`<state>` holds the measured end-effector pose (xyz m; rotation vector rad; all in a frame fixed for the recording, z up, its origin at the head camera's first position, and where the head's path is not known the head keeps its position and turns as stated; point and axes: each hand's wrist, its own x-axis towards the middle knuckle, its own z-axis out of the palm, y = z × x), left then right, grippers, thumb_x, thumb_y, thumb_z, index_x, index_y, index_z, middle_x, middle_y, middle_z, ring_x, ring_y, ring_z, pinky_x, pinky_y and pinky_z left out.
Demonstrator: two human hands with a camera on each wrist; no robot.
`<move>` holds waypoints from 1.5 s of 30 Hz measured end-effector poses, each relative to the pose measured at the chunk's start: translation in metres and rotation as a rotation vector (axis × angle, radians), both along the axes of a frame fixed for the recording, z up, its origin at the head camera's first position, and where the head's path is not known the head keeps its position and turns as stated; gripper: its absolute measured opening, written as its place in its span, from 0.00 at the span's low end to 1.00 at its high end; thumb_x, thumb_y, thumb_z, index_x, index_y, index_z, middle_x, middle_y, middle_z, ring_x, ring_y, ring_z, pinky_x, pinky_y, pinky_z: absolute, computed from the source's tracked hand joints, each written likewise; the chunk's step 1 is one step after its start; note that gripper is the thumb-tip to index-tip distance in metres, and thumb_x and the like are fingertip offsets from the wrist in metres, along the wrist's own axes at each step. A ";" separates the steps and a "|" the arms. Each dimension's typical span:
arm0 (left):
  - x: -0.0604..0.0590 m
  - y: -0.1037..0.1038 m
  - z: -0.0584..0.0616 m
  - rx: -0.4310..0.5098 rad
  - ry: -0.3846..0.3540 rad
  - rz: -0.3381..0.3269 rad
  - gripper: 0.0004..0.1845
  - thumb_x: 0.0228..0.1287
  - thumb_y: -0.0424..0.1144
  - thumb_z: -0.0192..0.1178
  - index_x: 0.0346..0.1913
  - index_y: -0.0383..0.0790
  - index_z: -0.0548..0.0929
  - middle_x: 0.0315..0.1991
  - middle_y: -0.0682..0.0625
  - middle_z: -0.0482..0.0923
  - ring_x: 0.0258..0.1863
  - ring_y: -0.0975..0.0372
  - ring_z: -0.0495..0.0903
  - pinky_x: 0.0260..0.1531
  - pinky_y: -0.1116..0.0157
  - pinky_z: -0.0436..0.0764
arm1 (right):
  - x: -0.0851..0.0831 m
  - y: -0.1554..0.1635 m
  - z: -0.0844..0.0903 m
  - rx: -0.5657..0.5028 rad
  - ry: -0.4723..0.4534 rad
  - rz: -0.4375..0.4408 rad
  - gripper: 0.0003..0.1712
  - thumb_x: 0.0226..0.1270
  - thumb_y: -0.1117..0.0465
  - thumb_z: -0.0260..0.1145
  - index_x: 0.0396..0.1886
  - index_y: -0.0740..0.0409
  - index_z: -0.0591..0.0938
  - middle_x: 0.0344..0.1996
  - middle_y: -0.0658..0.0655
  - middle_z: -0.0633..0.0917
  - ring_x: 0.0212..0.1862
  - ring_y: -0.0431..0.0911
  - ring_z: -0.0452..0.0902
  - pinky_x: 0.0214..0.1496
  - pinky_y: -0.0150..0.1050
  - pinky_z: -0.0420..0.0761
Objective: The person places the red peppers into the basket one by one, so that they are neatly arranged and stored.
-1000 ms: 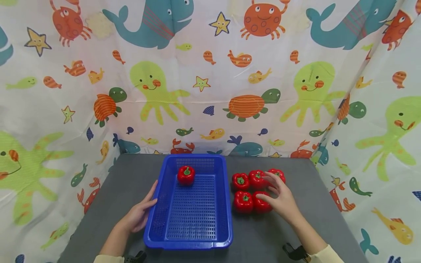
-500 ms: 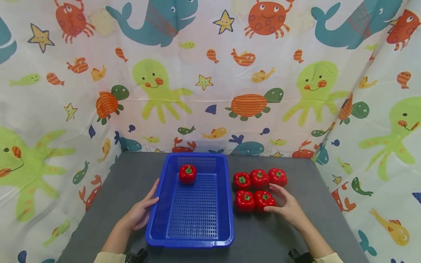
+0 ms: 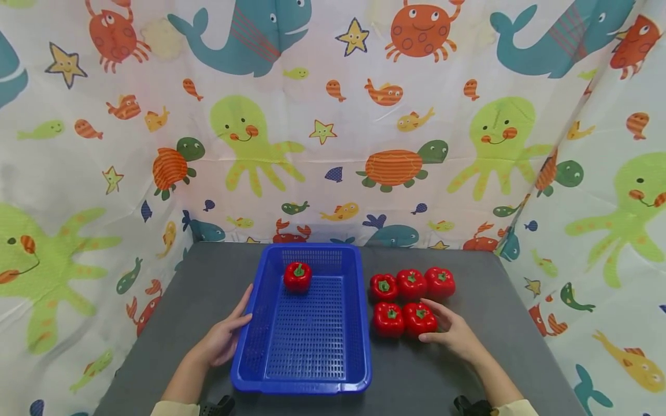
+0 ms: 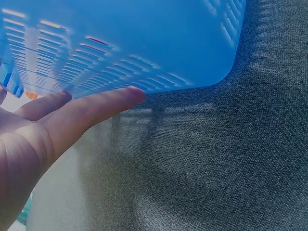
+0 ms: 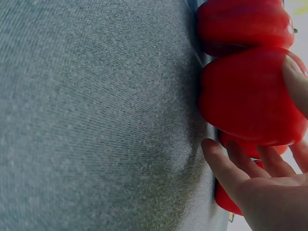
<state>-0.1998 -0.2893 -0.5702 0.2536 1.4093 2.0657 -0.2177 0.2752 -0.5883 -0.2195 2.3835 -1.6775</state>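
Observation:
A blue mesh basket (image 3: 359, 323) stands mid-table with one red pepper (image 3: 297, 277) at its far end. My left hand (image 3: 224, 338) rests with straight fingers (image 4: 91, 108) against the basket's left wall (image 4: 144, 43). Right of the basket lie several red peppers in two rows. My right hand (image 3: 442, 325) cups the front-right pepper (image 3: 418, 318) from its right side. In the right wrist view the thumb (image 5: 294, 79) presses on that pepper (image 5: 245, 94) and the fingers (image 5: 226, 161) curl round its other side.
The grey table (image 3: 208, 271) is walled at the back and both sides by a sea-animal patterned cloth (image 3: 333, 127). The other front pepper (image 3: 388, 319) touches the held one; three more (image 3: 411, 283) sit just behind.
My right hand has drawn back from the rear row of peppers and settled round the front-right pepper. The left hand and the basket stay put.

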 end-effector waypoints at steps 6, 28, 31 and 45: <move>0.001 0.000 0.000 -0.001 0.011 -0.001 0.35 0.85 0.41 0.32 0.77 0.80 0.30 0.82 0.52 0.24 0.79 0.37 0.36 0.71 0.41 0.62 | 0.001 0.001 -0.002 -0.039 -0.013 -0.027 0.48 0.57 0.59 0.78 0.76 0.52 0.66 0.74 0.63 0.68 0.73 0.61 0.65 0.57 0.28 0.79; 0.001 0.000 -0.003 -0.028 0.030 0.030 0.36 0.85 0.41 0.34 0.78 0.77 0.29 0.82 0.52 0.23 0.79 0.37 0.39 0.68 0.41 0.66 | 0.012 -0.006 0.036 -0.053 0.033 -0.201 0.48 0.60 0.54 0.77 0.77 0.47 0.64 0.75 0.62 0.64 0.73 0.63 0.62 0.53 0.42 0.86; 0.000 0.000 -0.003 -0.031 0.022 0.030 0.35 0.85 0.41 0.34 0.77 0.78 0.29 0.82 0.52 0.23 0.79 0.37 0.39 0.68 0.42 0.66 | 0.011 -0.011 0.044 -0.051 0.060 -0.197 0.48 0.60 0.54 0.77 0.77 0.48 0.64 0.75 0.62 0.64 0.73 0.64 0.62 0.52 0.43 0.86; -0.001 0.003 -0.008 0.022 0.024 -0.038 0.35 0.85 0.40 0.30 0.76 0.80 0.27 0.82 0.50 0.19 0.80 0.40 0.37 0.73 0.41 0.59 | -0.003 -0.041 0.071 -0.083 0.147 -0.146 0.46 0.57 0.54 0.79 0.73 0.49 0.68 0.70 0.60 0.71 0.68 0.63 0.71 0.52 0.45 0.86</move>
